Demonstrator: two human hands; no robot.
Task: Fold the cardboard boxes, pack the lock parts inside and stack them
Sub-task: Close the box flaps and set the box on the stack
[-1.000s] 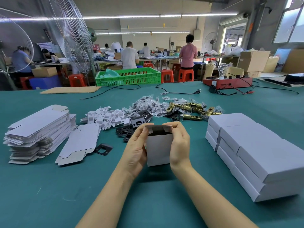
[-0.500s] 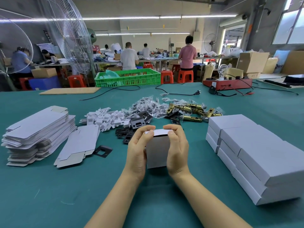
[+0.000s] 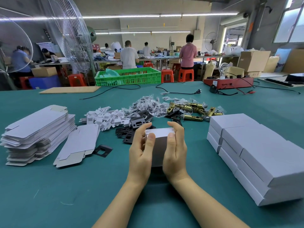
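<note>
A small white cardboard box (image 3: 159,146) stands upright on the green table (image 3: 65,186) in front of me. My left hand (image 3: 141,150) grips its left side and my right hand (image 3: 175,150) grips its right side, both thumbs pressing on the closed top flap. Flat unfolded box blanks (image 3: 35,129) are stacked at the left, with a few loose blanks (image 3: 79,143) beside them. Finished white boxes (image 3: 256,153) are stacked at the right. Brass latch parts (image 3: 192,110), black strike plates (image 3: 130,129), bagged screws (image 3: 146,104) and white inserts (image 3: 105,117) lie behind the box.
One black plate (image 3: 102,150) lies by the loose blanks. A green crate (image 3: 128,76), a red test device with a bulb (image 3: 228,82) and black cables (image 3: 177,92) sit at the table's far edge. People work at benches beyond.
The box's top end was open a second ago; the flap has folded down and now lies shut under my thumbs. Both hands shifted slightly lower on the box.
</note>
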